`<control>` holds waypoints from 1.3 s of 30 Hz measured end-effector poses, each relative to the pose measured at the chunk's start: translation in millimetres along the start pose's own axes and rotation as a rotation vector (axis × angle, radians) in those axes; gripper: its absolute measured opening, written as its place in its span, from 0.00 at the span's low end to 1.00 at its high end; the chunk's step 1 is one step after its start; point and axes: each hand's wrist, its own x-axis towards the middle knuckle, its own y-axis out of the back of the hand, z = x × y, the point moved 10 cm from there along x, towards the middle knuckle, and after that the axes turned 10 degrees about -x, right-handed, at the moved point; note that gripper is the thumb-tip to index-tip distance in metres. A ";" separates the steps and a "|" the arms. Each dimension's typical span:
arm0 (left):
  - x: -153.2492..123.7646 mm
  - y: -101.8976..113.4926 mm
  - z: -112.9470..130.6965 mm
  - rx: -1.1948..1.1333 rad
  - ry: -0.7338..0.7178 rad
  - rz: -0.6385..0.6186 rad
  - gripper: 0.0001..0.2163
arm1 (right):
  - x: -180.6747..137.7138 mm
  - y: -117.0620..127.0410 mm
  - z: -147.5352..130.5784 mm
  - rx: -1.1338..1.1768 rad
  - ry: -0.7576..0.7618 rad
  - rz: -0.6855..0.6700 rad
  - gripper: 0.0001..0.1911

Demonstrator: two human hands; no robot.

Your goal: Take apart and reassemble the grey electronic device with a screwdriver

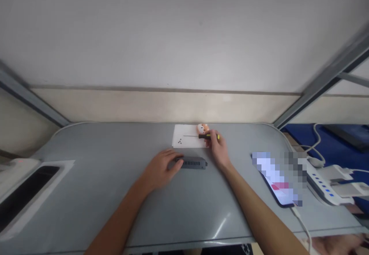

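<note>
On the grey table (121, 205) lies a dark grey slotted box (194, 163), with my left hand (164, 168) closed around its left end. Just behind it, my right hand (217, 147) grips a screwdriver (204, 136) with a black and yellow handle. Its thin shaft points left over a sheet of white paper (188, 141). Several tiny dark pieces (180, 141), perhaps screws, rest on the paper's left part. An orange and white animal-faced figure (202, 128) sits at the paper's back right, close to the screwdriver handle.
A lit phone (276, 186) with a charging cable lies to the right. Beside it is a white power strip (323, 186) with plugs and cables. At far left, a black-topped device (29, 193) rests on white paper. Metal frame bars (319, 70) and a wall bound the table.
</note>
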 end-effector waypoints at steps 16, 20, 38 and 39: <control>-0.6 2.4 -31.9 -0.238 0.276 0.156 0.21 | -1.1 -16.0 -0.6 -0.081 0.066 -0.097 0.25; -1.4 5.0 -34.9 -0.267 0.295 0.180 0.20 | -0.9 -15.3 -2.2 -0.088 0.068 -0.095 0.25; 2.2 10.4 -26.4 -0.217 0.215 0.183 0.17 | -2.0 13.8 1.1 0.316 -0.187 0.014 0.26; 2.3 10.8 -26.0 -0.210 0.210 0.189 0.17 | -4.3 9.9 0.2 0.297 -0.187 -0.012 0.26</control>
